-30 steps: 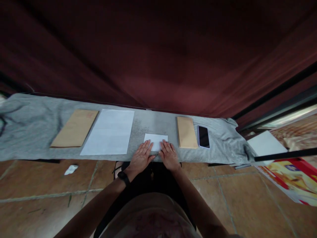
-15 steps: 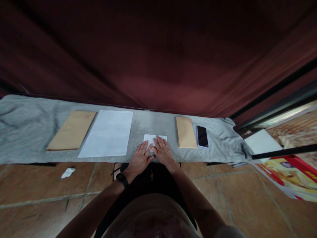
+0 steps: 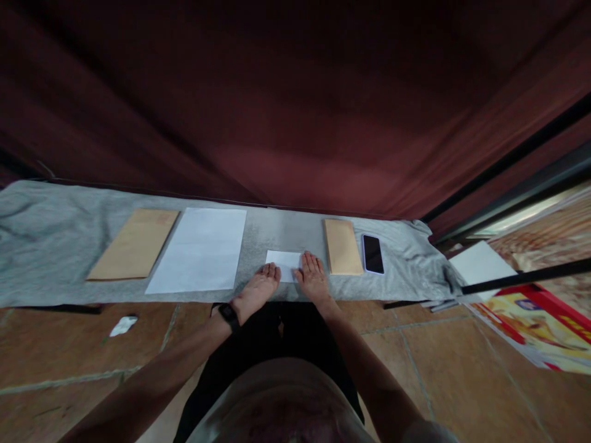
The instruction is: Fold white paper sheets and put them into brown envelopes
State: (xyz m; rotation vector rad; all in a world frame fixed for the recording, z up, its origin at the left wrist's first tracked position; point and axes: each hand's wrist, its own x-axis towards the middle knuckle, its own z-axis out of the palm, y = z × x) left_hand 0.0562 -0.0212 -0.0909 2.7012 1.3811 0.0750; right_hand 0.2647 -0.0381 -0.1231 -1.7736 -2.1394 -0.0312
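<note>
A small folded piece of white paper (image 3: 286, 258) lies on the grey cloth in front of me. My left hand (image 3: 263, 285), with a black band on its wrist, rests at the paper's lower left edge; its fingers look slightly bent and press down rather than grip. On the other side, my right hand (image 3: 314, 278) lies flat with fingers stretched over the paper's right edge. Between the two hands the middle of the paper shows.
Left of my hands lie a large white sheet (image 3: 201, 249) and a brown envelope (image 3: 133, 246). On the right are a smaller brown envelope (image 3: 344, 246) and a phone (image 3: 373, 254). The narrow bench (image 3: 281, 224) ends near a colourful box (image 3: 540, 323).
My hands have moved apart from the middle of the small paper toward its left and right edges, uncovering its centre. The left fingers are more bent now.
</note>
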